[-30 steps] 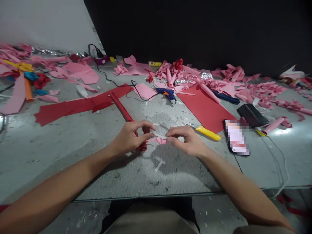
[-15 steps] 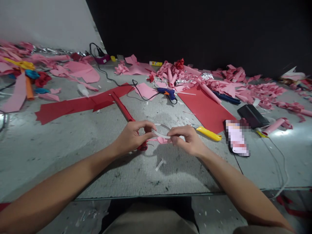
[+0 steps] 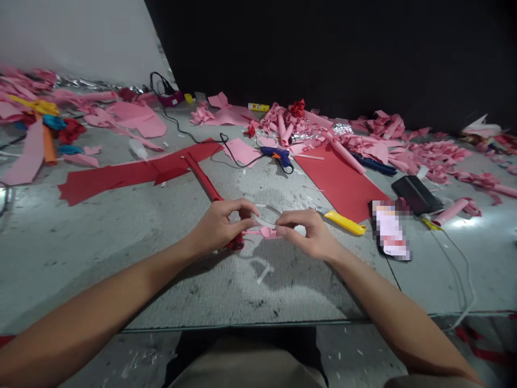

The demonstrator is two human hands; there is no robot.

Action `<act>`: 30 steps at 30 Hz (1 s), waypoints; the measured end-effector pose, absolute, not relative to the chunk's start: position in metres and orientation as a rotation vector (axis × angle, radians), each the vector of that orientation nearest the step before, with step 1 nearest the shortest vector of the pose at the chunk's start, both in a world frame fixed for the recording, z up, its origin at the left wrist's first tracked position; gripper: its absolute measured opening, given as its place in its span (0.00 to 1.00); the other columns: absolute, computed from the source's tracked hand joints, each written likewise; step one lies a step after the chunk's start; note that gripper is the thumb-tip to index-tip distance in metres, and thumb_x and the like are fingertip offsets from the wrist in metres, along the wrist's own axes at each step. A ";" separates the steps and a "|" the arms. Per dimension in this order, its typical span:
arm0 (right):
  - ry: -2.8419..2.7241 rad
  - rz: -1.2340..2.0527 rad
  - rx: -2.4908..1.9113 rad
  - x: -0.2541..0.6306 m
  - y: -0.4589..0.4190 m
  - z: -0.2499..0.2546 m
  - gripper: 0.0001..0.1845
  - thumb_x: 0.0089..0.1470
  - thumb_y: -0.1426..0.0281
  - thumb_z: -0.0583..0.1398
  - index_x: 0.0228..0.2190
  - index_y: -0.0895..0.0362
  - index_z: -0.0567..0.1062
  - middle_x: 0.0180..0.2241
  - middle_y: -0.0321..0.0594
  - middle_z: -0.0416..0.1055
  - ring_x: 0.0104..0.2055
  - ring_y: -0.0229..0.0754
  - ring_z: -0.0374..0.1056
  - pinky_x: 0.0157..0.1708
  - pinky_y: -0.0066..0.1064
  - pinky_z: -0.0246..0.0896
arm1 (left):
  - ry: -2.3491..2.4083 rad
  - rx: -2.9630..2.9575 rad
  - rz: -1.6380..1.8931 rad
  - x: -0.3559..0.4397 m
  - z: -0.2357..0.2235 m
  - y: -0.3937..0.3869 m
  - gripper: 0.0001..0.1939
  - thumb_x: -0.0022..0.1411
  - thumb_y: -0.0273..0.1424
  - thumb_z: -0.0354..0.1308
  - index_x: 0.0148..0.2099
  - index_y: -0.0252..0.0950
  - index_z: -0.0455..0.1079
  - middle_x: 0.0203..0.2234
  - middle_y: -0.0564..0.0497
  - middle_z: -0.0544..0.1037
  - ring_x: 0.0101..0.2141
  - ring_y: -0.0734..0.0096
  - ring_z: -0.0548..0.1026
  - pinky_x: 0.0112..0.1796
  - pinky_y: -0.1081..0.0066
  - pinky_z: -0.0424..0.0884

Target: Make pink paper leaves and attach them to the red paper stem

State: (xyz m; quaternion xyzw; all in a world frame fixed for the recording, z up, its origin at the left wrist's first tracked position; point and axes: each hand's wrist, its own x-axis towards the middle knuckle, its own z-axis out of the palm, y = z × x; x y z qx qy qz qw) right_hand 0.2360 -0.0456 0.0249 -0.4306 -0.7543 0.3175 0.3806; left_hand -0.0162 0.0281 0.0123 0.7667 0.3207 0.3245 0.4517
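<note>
My left hand (image 3: 218, 226) pinches the left side of a thin white ring (image 3: 264, 221) between thumb and fingers. On its right side my right hand (image 3: 309, 229) pinches the same ring, so it hangs just above the table. Right below the ring lies a twisted piece of pink paper (image 3: 267, 232). A rolled red paper tube (image 3: 204, 178) slants from the far left down behind my left hand, its near end showing under the fingers. Just beyond my right hand rests a yellow box cutter (image 3: 345, 222). A small white strip (image 3: 264, 274) lies in front of my hands.
A blue glue gun (image 3: 276, 154) with a black cord lies beyond my hands. Red paper (image 3: 339, 183), a phone (image 3: 390, 229) and a black box (image 3: 418, 194) are to the right. Cut red paper (image 3: 117, 175) lies left. Pink scraps (image 3: 436, 156) line the back.
The fingers of my right hand have shifted slightly left along the ring. My left hand keeps its grip in nearly the same place.
</note>
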 end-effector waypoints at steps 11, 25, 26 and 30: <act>-1.900 0.865 -1.165 0.234 -0.045 0.025 0.10 0.62 0.73 0.60 0.34 0.57 0.82 0.29 0.36 0.77 0.30 0.38 0.69 0.32 0.30 0.63 | 0.812 1.863 0.785 -0.015 0.012 0.030 0.06 0.64 0.33 0.68 0.42 0.37 0.80 0.28 0.55 0.80 0.20 0.79 0.69 0.23 0.75 0.63; -1.872 1.391 -0.958 0.257 -0.039 0.028 0.27 0.58 0.55 0.75 0.54 0.56 0.85 0.47 0.45 0.84 0.39 0.41 0.75 0.42 0.33 0.72 | 0.728 1.510 0.830 -0.019 0.007 0.042 0.10 0.59 0.34 0.74 0.42 0.37 0.83 0.30 0.51 0.82 0.30 0.71 0.78 0.32 0.73 0.75; -1.875 1.439 -0.935 0.258 -0.039 0.027 0.29 0.57 0.54 0.76 0.54 0.56 0.85 0.48 0.46 0.84 0.39 0.41 0.75 0.42 0.33 0.72 | 0.740 1.493 0.808 -0.019 0.007 0.041 0.10 0.60 0.35 0.74 0.43 0.37 0.84 0.30 0.51 0.82 0.29 0.71 0.78 0.31 0.73 0.75; -1.881 1.543 -0.809 0.254 -0.040 0.029 0.32 0.54 0.52 0.78 0.54 0.55 0.85 0.49 0.47 0.85 0.39 0.41 0.77 0.40 0.33 0.74 | 0.777 1.429 0.733 -0.015 0.009 0.036 0.15 0.64 0.39 0.71 0.50 0.38 0.84 0.29 0.51 0.80 0.27 0.71 0.76 0.27 0.73 0.73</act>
